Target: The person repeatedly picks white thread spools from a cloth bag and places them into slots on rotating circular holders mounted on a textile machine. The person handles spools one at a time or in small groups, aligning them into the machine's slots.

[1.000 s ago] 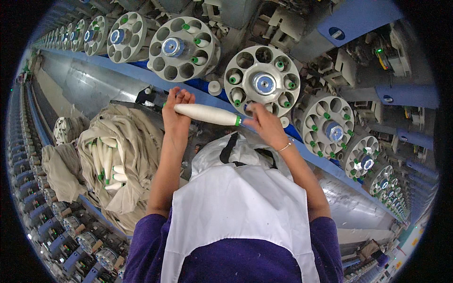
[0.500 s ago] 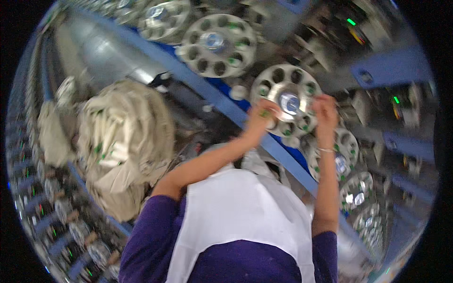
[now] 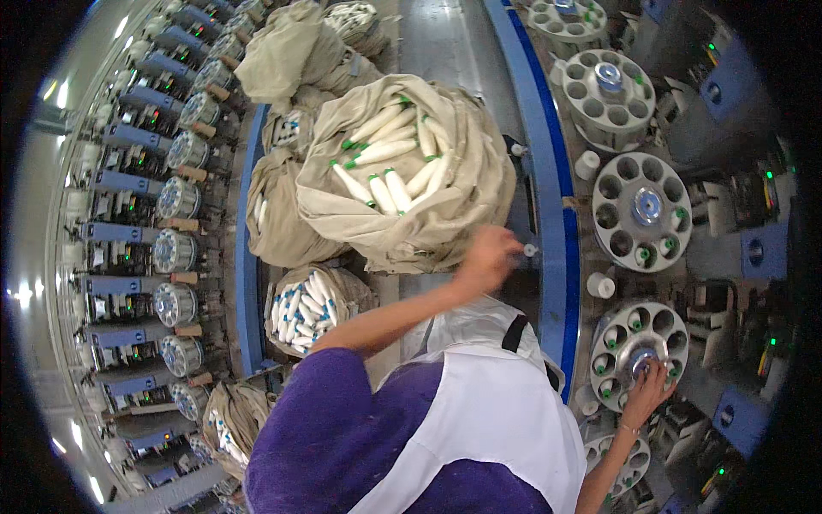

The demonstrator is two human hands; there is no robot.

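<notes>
My left hand [image 3: 490, 261] is over the right edge of a large beige cloth sack [image 3: 479, 154], smeared by motion, so its grip does not show. Inside the sack lie several white yarn bobbins [image 3: 390, 133] with green tips. My right hand [image 3: 648, 396] reaches onto a round bobbin magazine [image 3: 605, 334], its spread fingers touching the area round the shiny hub. Green-tipped bobbins sit in several of that magazine's holes. Just beyond it stands another round magazine [image 3: 629, 182], with a few green tips in its lower right holes.
A blue rail [image 3: 555, 283] runs between the sack and the magazines. White cylinders [image 3: 601, 285] stand along it. Another sack holds blue-tipped bobbins [image 3: 304, 308]. More sacks lie farther off, and a row of winding machines [image 3: 175, 253] lines the left.
The view has turned, bringing the sack ahead of me. My left hand has left the magazine and is by the sack. My right hand is still at a magazine.
</notes>
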